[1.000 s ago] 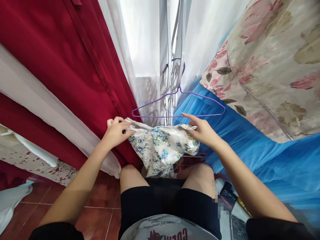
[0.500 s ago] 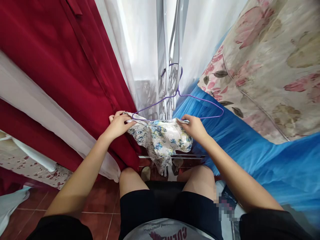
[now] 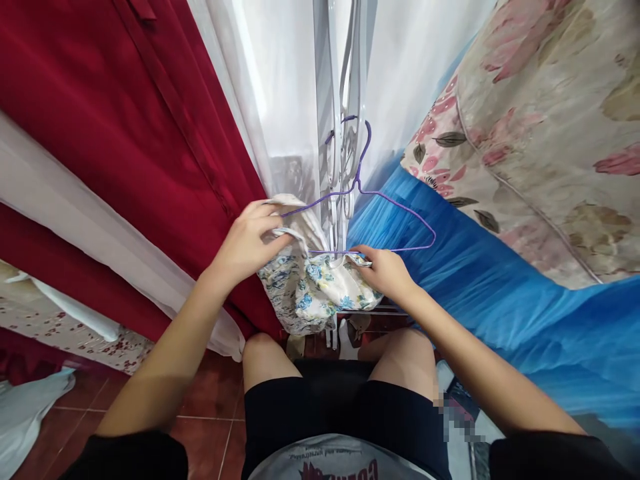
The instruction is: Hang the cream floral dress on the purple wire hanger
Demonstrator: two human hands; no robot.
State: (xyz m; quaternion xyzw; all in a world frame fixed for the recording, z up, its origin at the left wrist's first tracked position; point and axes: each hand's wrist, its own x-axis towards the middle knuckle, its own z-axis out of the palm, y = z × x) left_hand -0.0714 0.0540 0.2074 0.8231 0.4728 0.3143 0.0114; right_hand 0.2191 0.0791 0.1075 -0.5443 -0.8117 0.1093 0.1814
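A small white garment with blue and yellow flowers (image 3: pixel 320 283) hangs between my hands, its waistband or neck edge uppermost; I cannot tell which kind it is. My left hand (image 3: pixel 253 237) grips the left part of that edge and holds it open around the left end of a purple hanger (image 3: pixel 400 205). My right hand (image 3: pixel 384 270) pinches the right part of the edge, just below the hanger's lower bar. The hanger's right end is bare. Its hook reaches up to the white metal rack (image 3: pixel 336 100); whether it bears on the rack is unclear.
Red fabric (image 3: pixel 200 153) and white fabric hang at the left. To the right hang blue tulle (image 3: pixel 475 287) and a beige floral cloth (image 3: pixel 555 167). Below, red floor tiles (image 3: pixel 210 393) show beside my knees, with a white cloth (image 3: pixel 35 413) at far left.
My left hand has raised and spread the garment's left edge over the hanger's left end. The garment's opening is wider. My right hand has moved slightly lower, and the hanger has shifted a little left.
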